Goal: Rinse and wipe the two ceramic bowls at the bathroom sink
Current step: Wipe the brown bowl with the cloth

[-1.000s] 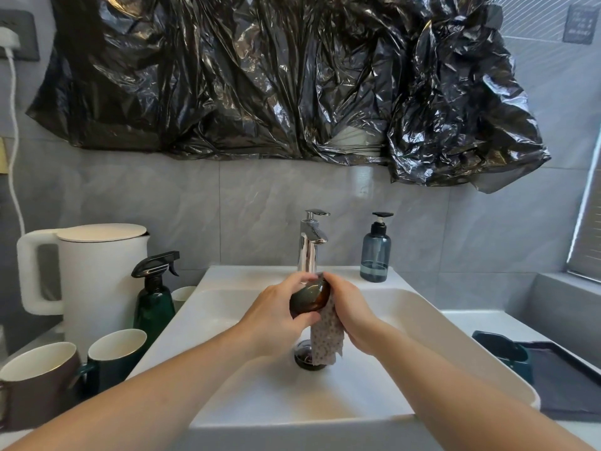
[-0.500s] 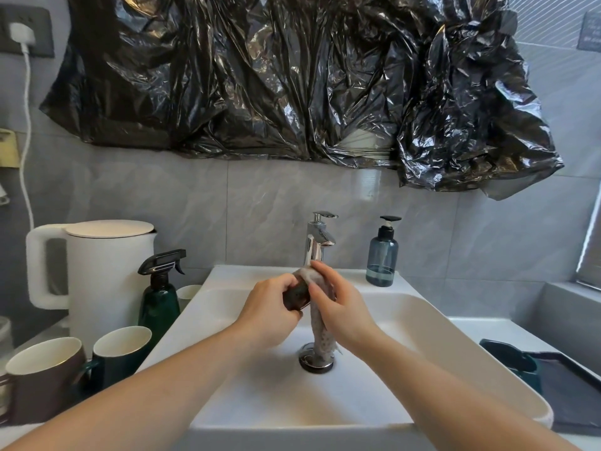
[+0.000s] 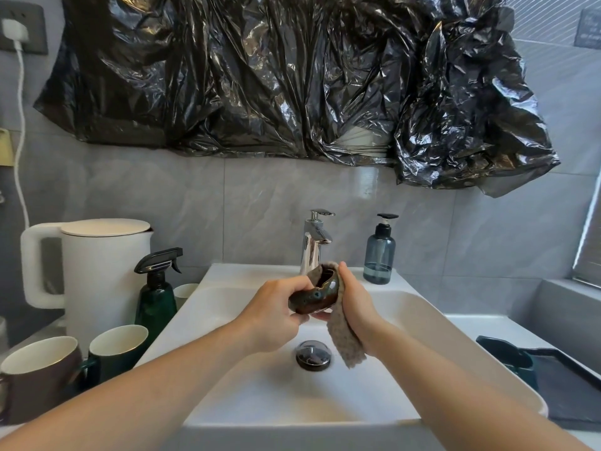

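Your left hand [image 3: 270, 315] has its grip curled round the small dark brown glazed ceramic bowl [image 3: 314, 293], holding it tilted above the white rectangular sink basin [image 3: 432, 323], just in front of the chrome faucet [image 3: 314, 240]. Your right hand [image 3: 356, 304] has its grip clamped on the beige speckled cloth [image 3: 344, 340], pressing it against the bowl's right side and over its far rim; the loose end of the cloth hangs down toward the round metal drain plug [image 3: 313, 354]. You cannot tell from this view whether water is running

On the back ledge of the sink, right of the faucet, stands the blue translucent pump bottle [image 3: 379, 253]. On the desk to your left sit the white electric kettle [image 3: 97, 275], the dark green spray bottle with a black trigger [image 3: 155, 296], a dark green mug [image 3: 117, 351] and a brown mug [image 3: 39, 375], both white inside. To your right, a dark green ceramic piece [image 3: 507, 354] rests at the edge of a dark tray [image 3: 566, 382]; its shape is partly hidden. Crumpled black plastic sheeting [image 3: 292, 76] hangs across the grey tiled wall above
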Demonstrator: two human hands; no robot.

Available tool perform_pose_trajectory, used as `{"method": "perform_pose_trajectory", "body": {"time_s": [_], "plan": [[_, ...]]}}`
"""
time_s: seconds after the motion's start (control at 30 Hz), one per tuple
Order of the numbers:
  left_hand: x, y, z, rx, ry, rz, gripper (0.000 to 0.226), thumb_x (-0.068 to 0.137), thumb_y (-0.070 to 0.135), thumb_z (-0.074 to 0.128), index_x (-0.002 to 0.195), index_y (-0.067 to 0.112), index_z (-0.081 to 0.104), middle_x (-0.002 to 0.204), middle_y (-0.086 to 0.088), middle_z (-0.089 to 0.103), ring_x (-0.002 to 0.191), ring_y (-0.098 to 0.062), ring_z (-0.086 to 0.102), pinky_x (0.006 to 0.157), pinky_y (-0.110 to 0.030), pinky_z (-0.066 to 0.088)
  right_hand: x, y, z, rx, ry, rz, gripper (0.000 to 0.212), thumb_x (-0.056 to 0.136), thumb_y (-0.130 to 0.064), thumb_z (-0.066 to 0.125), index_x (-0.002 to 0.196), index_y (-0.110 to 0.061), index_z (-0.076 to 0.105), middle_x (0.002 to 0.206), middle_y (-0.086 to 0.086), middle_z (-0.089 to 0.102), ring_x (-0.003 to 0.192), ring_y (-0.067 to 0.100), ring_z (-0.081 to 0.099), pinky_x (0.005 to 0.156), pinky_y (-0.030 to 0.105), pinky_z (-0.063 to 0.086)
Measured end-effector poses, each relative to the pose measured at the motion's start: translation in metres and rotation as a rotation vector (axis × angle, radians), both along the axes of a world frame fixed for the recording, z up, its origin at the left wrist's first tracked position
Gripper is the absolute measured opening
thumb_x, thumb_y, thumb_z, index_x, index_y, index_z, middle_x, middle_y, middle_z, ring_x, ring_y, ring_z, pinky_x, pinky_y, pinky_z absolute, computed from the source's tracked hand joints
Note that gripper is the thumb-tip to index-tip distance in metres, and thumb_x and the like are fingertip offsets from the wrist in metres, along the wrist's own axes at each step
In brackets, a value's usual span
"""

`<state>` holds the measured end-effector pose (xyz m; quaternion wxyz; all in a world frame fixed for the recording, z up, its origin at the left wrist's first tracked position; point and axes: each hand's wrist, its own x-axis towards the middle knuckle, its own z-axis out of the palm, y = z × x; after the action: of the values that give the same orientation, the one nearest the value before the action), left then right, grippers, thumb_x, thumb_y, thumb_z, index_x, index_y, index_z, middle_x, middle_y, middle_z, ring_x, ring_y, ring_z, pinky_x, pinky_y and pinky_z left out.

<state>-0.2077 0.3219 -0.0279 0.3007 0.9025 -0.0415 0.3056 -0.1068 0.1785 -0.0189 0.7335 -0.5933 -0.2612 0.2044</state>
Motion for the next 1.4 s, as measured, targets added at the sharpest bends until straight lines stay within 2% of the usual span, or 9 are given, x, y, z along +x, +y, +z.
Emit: {"method": "perform_pose_trajectory", "body": {"time_s": [0.13, 0.23, 0.33, 0.43, 0.57, 0.77, 0.97, 1.1, 1.4], "plan": [[0.006, 0.001, -0.003, 0.1, -0.09, -0.021, 0.032, 0.079, -0.011, 0.068, 0.094, 0.017, 0.072, 0.105, 0.007, 0.073, 0.107, -0.013, 0.06, 0.112, -0.025, 0.039, -0.002, 0.0, 0.003, -0.007, -0.019, -0.075, 0.026, 0.099, -0.025, 0.057, 0.118, -0.009, 0.066, 0.108, 0.02, 0.072, 0.091, 0.027, 0.07, 0.071, 0.036, 0.059], [0.006, -0.005, 0.001, 0.155, -0.148, 0.01, 0.045, 0.071, -0.006, 0.064, 0.107, 0.021, 0.068, 0.136, 0.009, 0.061, 0.135, -0.009, 0.045, 0.114, -0.01, 0.024, -0.002, 0.001, 0.001, -0.021, -0.059, -0.199, 0.02, 0.099, -0.017, 0.053, 0.112, -0.011, 0.066, 0.097, 0.014, 0.071, 0.085, 0.021, 0.065, 0.07, 0.03, 0.051], [0.003, -0.013, 0.006, -0.127, -0.063, 0.059, 0.074, 0.069, 0.021, 0.064, 0.141, 0.027, 0.047, 0.149, 0.011, 0.038, 0.141, -0.005, 0.033, 0.116, -0.02, 0.03, -0.004, 0.004, 0.002, 0.016, -0.069, -0.242, 0.022, 0.101, -0.014, 0.049, 0.113, -0.015, 0.067, 0.104, 0.014, 0.074, 0.091, 0.022, 0.069, 0.078, 0.035, 0.057], [0.002, -0.017, 0.012, -0.606, 0.192, 0.008, 0.07, 0.079, 0.04, 0.063, 0.143, 0.024, 0.041, 0.139, 0.0, 0.055, 0.121, -0.017, 0.06, 0.094, -0.032, 0.052, -0.006, 0.004, 0.003, 0.029, -0.105, -0.258, 0.022, 0.103, -0.016, 0.048, 0.112, -0.023, 0.067, 0.106, 0.01, 0.074, 0.098, 0.022, 0.07, 0.086, 0.036, 0.057], [0.002, -0.015, 0.009, -0.777, 0.394, 0.057, 0.031, 0.106, 0.031, 0.049, 0.131, 0.012, 0.046, 0.113, -0.016, 0.07, 0.072, -0.031, 0.077, 0.07, -0.042, 0.066, -0.008, 0.006, 0.0, -0.011, -0.202, -0.217, 0.02, 0.105, -0.018, 0.051, 0.113, -0.027, 0.067, 0.106, 0.005, 0.074, 0.099, 0.018, 0.071, 0.083, 0.031, 0.058], [0.003, -0.004, 0.006, -0.479, 0.267, 0.294, 0.022, 0.103, 0.014, 0.035, 0.123, 0.009, 0.043, 0.105, -0.02, 0.065, 0.056, -0.027, 0.07, 0.055, -0.038, 0.063, -0.005, 0.007, -0.002, -0.082, -0.216, -0.232, 0.024, 0.109, -0.031, 0.045, 0.104, -0.032, 0.069, 0.104, 0.001, 0.077, 0.099, 0.016, 0.072, 0.081, 0.029, 0.057], [-0.001, -0.001, 0.003, 0.104, 0.185, 0.411, 0.013, 0.103, 0.022, 0.043, 0.116, 0.023, 0.042, 0.108, -0.01, 0.068, 0.093, -0.032, 0.061, 0.085, -0.047, 0.054, 0.005, 0.005, -0.002, -0.138, -0.169, -0.434, 0.027, 0.106, -0.043, 0.044, 0.109, -0.032, 0.068, 0.108, -0.002, 0.073, 0.106, 0.021, 0.067, 0.101, 0.049, 0.052], [0.003, -0.004, 0.003, 0.12, 0.123, 0.446, 0.01, 0.105, 0.028, 0.046, 0.114, 0.024, 0.048, 0.108, -0.007, 0.07, 0.096, -0.032, 0.062, 0.083, -0.044, 0.054, 0.005, -0.002, 0.003, -0.09, -0.201, -0.557, 0.019, 0.104, -0.041, 0.049, 0.097, -0.034, 0.066, 0.1, -0.004, 0.071, 0.099, 0.02, 0.067, 0.098, 0.05, 0.055], [0.013, 0.005, 0.002, -0.306, 0.241, 0.462, 0.03, 0.1, 0.045, 0.047, 0.099, 0.02, 0.063, 0.098, -0.004, 0.072, 0.1, -0.029, 0.063, 0.079, -0.036, 0.047, -0.017, 0.007, -0.001, -0.332, -0.787, -0.37, 0.031, 0.087, -0.023, 0.075, 0.118, -0.028, 0.076, 0.106, -0.007, 0.06, 0.095, -0.004, 0.059, 0.078, 0.0, 0.042]]}}
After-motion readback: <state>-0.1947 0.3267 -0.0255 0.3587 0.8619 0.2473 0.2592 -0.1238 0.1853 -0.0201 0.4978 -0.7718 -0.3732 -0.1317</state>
